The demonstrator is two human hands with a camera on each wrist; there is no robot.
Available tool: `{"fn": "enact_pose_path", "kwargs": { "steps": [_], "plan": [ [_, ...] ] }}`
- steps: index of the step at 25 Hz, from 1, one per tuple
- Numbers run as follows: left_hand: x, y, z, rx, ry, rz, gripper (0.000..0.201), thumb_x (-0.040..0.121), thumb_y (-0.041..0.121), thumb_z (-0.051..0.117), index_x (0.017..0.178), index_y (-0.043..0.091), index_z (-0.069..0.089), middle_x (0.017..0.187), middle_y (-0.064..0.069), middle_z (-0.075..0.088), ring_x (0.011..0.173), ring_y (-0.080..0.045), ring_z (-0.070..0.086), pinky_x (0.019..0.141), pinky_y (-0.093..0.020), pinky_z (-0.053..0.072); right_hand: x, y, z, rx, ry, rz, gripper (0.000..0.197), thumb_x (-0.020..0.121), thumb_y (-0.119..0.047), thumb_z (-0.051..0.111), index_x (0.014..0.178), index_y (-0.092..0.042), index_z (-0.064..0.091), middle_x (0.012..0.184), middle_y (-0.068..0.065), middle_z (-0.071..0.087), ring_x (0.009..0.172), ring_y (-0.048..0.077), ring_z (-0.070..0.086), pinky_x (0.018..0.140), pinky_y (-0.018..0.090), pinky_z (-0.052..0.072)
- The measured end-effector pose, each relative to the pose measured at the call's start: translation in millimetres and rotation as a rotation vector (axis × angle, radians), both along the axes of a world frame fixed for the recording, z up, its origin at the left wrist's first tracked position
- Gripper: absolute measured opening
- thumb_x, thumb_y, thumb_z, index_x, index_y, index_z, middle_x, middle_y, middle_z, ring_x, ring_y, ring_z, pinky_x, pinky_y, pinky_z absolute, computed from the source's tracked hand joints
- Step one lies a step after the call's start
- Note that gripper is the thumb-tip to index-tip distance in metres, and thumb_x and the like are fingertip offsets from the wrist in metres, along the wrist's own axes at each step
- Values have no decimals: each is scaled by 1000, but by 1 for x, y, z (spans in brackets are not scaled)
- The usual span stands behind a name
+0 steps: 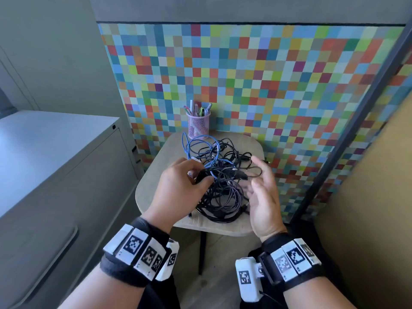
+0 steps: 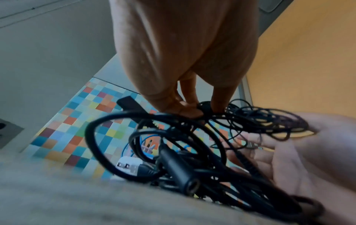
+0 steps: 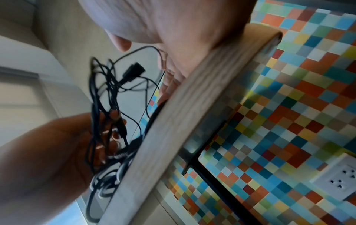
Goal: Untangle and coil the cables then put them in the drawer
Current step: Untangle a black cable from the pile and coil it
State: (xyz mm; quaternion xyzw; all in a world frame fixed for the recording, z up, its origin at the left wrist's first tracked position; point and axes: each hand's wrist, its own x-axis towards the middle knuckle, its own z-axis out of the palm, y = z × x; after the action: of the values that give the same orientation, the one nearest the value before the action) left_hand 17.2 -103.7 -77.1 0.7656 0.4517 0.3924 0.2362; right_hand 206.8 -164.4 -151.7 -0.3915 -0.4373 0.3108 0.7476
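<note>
A tangle of black cables (image 1: 225,192) with a blue cable (image 1: 196,141) looped through it lies on a small wooden table (image 1: 169,148). My left hand (image 1: 198,175) grips a bunch of black strands at the tangle's left side. In the left wrist view its fingers (image 2: 192,106) pinch a thin black bundle above a thick cable with a barrel plug (image 2: 179,172). My right hand (image 1: 256,177) hovers at the tangle's right edge, palm turned inward, fingers relaxed and holding nothing. The right wrist view shows strands hanging across the left hand (image 3: 63,144).
A grey cabinet (image 1: 55,175) with shut drawer fronts stands to the left of the table. A pink mesh pen cup (image 1: 198,126) sits at the table's far edge against a multicoloured checked wall panel (image 1: 267,85). A wall socket (image 3: 339,178) is below table height.
</note>
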Motion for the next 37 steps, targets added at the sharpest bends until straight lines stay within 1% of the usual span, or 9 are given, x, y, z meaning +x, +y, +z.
{"fn": "enact_pose_path", "kwargs": {
  "steps": [6, 9, 12, 15, 18, 23, 28, 33, 37],
  "plan": [
    [-3, -1, -6, -140, -73, -60, 14, 85, 27, 83, 93, 28, 72, 77, 11, 72, 60, -2, 61, 61, -10, 45, -4, 2, 2, -61, -212, -152, 16, 94, -9, 72, 107, -19, 76, 95, -3, 77, 86, 5, 72, 78, 19, 55],
    [-7, -2, -4, -362, -353, -179, 11, 88, 14, 80, 94, 21, 74, 77, 7, 74, 64, -5, 63, 62, -18, 50, 0, 7, 0, -93, -138, -184, 15, 95, -18, 72, 101, -30, 78, 95, 0, 79, 87, 15, 72, 83, 33, 59],
    [-6, -1, -5, -405, -484, -240, 12, 92, 9, 74, 100, 18, 73, 84, 1, 75, 76, -10, 63, 64, -22, 48, 5, 11, -5, -119, -94, -175, 16, 96, -21, 71, 111, -17, 76, 101, 8, 79, 91, 22, 72, 89, 46, 58],
    [1, 3, -8, -291, -518, -215, 15, 101, 5, 61, 104, 16, 72, 88, -4, 76, 79, -15, 69, 77, -30, 55, 5, 10, -4, -125, -107, -158, 13, 94, -9, 74, 106, -15, 75, 100, 0, 79, 94, 13, 71, 91, 31, 57],
    [4, 5, -12, -202, -428, -198, 30, 106, 7, 51, 104, 26, 74, 82, -10, 69, 68, -32, 60, 69, -39, 49, 4, 9, -3, -142, -151, -140, 13, 92, -8, 74, 105, -11, 75, 99, 4, 78, 91, 12, 70, 87, 26, 56],
    [-5, 4, -16, -309, -354, -289, 43, 89, -11, 65, 112, 25, 73, 101, -7, 75, 83, -18, 68, 81, -38, 56, 8, 4, -2, -173, -227, -137, 26, 99, -2, 67, 122, -11, 72, 119, 1, 75, 114, 12, 69, 107, 40, 54],
    [-6, 6, -26, -180, -223, -188, 48, 85, -1, 77, 114, 37, 73, 96, 3, 78, 86, -18, 72, 88, -37, 60, -2, -7, 3, -85, -277, -37, 56, 95, -6, 49, 149, -23, 52, 148, -5, 59, 141, 11, 51, 116, 29, 39],
    [-7, 3, -28, -96, -68, -244, 46, 85, 12, 79, 114, 47, 72, 90, 12, 75, 83, -15, 69, 85, -30, 57, -12, 5, 2, -9, -624, -261, 39, 95, -16, 69, 133, -20, 68, 146, 0, 59, 139, 14, 53, 117, 29, 39],
    [-7, 0, -37, -97, -152, -319, 42, 91, 9, 76, 122, 37, 71, 111, 18, 75, 104, -10, 71, 99, -30, 54, -10, 9, -4, 26, -665, -348, 18, 92, -24, 74, 110, -21, 79, 123, 0, 69, 125, 22, 63, 109, 36, 48]
  ]
}}
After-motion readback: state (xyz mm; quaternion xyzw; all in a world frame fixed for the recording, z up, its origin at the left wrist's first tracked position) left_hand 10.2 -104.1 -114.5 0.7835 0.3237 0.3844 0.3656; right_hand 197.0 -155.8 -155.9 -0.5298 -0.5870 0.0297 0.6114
